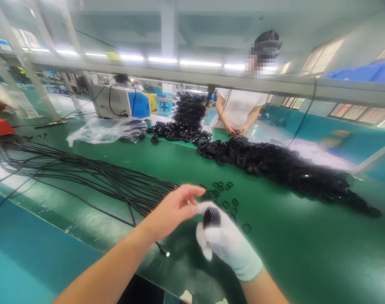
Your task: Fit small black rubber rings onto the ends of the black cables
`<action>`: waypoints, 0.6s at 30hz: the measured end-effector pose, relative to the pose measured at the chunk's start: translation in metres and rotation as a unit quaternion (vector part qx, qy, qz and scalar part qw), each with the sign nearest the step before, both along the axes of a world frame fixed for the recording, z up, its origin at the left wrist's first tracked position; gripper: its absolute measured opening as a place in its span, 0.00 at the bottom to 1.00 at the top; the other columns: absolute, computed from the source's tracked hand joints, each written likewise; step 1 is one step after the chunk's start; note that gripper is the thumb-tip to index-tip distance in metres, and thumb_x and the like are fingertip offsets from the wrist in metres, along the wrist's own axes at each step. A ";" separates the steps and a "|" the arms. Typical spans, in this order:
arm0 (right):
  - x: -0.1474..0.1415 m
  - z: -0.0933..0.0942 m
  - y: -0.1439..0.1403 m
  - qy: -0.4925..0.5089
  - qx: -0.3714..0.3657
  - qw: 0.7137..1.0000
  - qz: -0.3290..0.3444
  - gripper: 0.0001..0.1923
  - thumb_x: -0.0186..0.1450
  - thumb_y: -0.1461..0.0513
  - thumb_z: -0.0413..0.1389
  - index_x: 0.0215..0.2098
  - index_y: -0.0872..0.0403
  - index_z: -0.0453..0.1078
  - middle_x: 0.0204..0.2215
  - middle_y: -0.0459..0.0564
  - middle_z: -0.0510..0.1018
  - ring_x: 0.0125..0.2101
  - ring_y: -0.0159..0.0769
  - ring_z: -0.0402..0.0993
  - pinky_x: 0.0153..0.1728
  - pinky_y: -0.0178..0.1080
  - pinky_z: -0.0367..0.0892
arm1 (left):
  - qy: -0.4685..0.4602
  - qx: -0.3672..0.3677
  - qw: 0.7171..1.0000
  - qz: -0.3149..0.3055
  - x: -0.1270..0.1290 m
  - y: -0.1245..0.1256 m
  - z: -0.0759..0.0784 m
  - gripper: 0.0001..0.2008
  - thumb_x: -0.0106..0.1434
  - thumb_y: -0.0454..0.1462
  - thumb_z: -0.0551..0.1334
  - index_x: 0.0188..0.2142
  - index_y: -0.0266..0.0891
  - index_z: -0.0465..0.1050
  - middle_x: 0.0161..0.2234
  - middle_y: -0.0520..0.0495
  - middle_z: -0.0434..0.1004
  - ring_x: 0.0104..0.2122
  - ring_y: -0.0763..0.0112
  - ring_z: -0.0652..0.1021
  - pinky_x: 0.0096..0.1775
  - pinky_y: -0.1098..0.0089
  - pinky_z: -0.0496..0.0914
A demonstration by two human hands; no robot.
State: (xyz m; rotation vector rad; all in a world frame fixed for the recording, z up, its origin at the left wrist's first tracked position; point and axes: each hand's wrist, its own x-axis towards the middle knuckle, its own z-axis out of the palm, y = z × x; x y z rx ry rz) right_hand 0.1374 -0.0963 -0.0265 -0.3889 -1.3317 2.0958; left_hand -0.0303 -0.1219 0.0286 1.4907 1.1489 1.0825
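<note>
My right hand (226, 240) wears a white glove and grips a small black coiled cable bundle (210, 216). My bare left hand (173, 209) reaches in from the left, its fingertips touching the top of the gloved fingers beside the bundle. A long bundle of black cables (85, 175) lies across the green table (306, 253) to the left, one plug end (164, 250) lying below my left wrist. Several small black rings (222, 194) lie just beyond my hands.
A long heap of coiled black cables (290, 169) runs to the right, with a stacked pile (189, 112) behind. A clear plastic bag (107, 128) and a white-blue machine (123, 101) stand at the back left. Across the table, a person in white handles cables (238, 128).
</note>
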 end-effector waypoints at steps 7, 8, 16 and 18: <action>-0.001 -0.002 0.001 -0.003 -0.027 0.999 0.033 0.24 0.58 0.46 0.57 0.38 0.58 0.62 0.14 0.41 0.68 0.10 0.22 0.55 0.10 0.27 0.50 | 0.233 0.143 0.962 -0.014 0.006 0.000 -0.002 0.17 0.57 0.29 0.59 0.44 0.45 0.75 0.41 0.50 0.74 0.40 0.70 0.73 0.45 0.71 0.67; -0.002 -0.002 0.000 -0.013 -0.028 0.999 0.032 0.23 0.58 0.47 0.57 0.38 0.57 0.62 0.15 0.41 0.68 0.10 0.22 0.55 0.10 0.27 0.49 | 0.255 0.146 0.956 -0.018 0.006 0.001 -0.005 0.19 0.57 0.28 0.58 0.46 0.46 0.74 0.41 0.51 0.73 0.39 0.71 0.73 0.43 0.72 0.67; -0.008 -0.008 -0.001 0.028 -0.241 0.969 0.037 0.25 0.59 0.41 0.52 0.37 0.54 0.64 0.24 0.45 0.73 0.19 0.29 0.71 0.16 0.28 0.63 | 0.257 0.192 0.944 0.081 0.005 -0.002 -0.031 0.20 0.56 0.23 0.52 0.41 0.42 0.75 0.37 0.50 0.73 0.36 0.74 0.74 0.41 0.75 0.68; -0.010 -0.016 0.000 0.059 -0.277 0.958 0.035 0.21 0.60 0.45 0.55 0.36 0.54 0.64 0.24 0.44 0.72 0.20 0.27 0.70 0.16 0.27 0.63 | 0.242 0.196 0.946 0.094 0.004 -0.003 -0.032 0.20 0.56 0.23 0.53 0.41 0.43 0.75 0.36 0.50 0.72 0.35 0.75 0.74 0.40 0.76 0.68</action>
